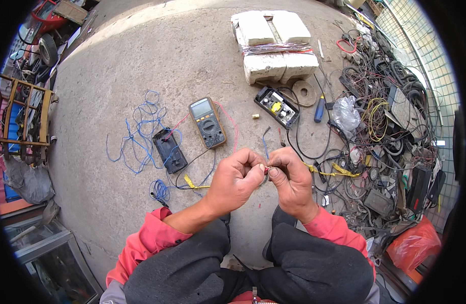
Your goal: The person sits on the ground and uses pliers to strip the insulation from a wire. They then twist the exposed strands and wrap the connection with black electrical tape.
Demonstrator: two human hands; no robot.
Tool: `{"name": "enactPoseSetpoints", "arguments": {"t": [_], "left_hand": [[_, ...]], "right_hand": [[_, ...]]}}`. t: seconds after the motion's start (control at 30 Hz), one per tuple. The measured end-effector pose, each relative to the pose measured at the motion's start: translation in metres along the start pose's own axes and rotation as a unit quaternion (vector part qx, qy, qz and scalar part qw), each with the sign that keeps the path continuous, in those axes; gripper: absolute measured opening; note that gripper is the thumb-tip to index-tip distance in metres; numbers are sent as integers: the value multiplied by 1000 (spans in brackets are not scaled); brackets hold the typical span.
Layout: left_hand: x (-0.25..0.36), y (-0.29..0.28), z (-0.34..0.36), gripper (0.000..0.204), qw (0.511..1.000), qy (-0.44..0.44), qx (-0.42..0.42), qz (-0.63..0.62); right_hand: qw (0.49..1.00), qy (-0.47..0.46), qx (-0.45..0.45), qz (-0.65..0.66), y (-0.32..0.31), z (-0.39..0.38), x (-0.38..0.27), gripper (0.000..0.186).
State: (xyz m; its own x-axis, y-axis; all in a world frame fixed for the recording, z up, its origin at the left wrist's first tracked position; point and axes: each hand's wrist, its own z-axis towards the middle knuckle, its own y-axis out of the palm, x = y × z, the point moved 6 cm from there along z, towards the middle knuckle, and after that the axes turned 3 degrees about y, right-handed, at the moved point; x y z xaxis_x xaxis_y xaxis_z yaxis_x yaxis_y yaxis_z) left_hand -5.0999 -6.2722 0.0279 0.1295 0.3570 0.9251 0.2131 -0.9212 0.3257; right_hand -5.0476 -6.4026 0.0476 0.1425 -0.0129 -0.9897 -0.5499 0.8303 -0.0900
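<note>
In front of my knees, my left hand and my right hand meet with thumbs and forefingers pinched together. Between their tips shows a small red piece, perhaps a wire end; most of it is hidden by the fingers. A blue wire rises just beyond the fingertips. Farther off to the left lies a multimeter with its leads spread out, beside a black plastic case half. An opened black case with a circuit board lies ahead of my right hand.
A blue-handled screwdriver lies right of the opened case, near a round disc. White foam blocks stand beyond. Tangled cables heap along the right side. Loose blue wire and yellow tape lie on the concrete floor.
</note>
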Motion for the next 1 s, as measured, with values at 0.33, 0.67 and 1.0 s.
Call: {"name": "enactPoseSetpoints", "arguments": {"t": [0.33,0.67,1.0], "left_hand": [[-2,0,3,11,988,-135,-57,-40],[-10,0,-7,11,928,-329,-31,-171],[9,0,-4,15,998,26,35,50]], "right_hand": [[985,-127,-21,-118,0,2,-18,18],[984,-131,-9,-122,0,-1,-15,20],[987,87,34,127,-1,-8,22,8]]}}
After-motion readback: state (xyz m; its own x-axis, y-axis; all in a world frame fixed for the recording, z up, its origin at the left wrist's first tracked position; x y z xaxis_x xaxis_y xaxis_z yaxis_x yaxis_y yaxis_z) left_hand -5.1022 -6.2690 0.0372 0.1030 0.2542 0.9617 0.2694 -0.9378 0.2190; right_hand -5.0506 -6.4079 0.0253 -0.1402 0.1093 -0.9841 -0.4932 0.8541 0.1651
